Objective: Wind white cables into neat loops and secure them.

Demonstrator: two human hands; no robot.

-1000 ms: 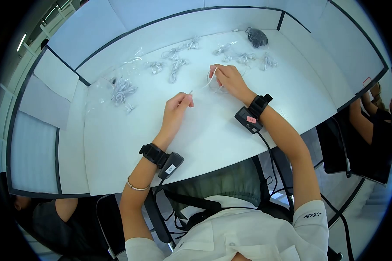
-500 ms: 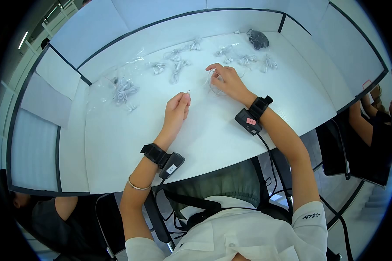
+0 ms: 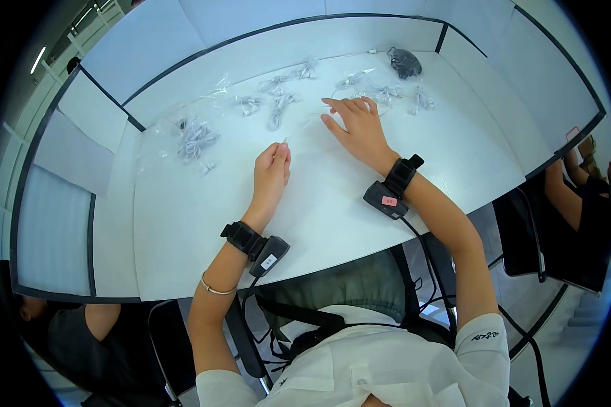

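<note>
No legible text anywhere.
Red label on right wrist device — too small to read.
White label on left wrist device — blurred.
Dark mark on shirt sleeve, unreadable.

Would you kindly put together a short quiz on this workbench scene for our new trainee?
1. True or false: the right hand lies flat on the table with its fingers spread.
2. What does the left hand pinch between its fingertips? A) a screwdriver B) the end of a thin white cable C) a pen
3. Fill in the missing word: the dark bundle lies near the table's far ______ corner, as the person sees it.

Key: 1 true; 2 B; 3 right.
</note>
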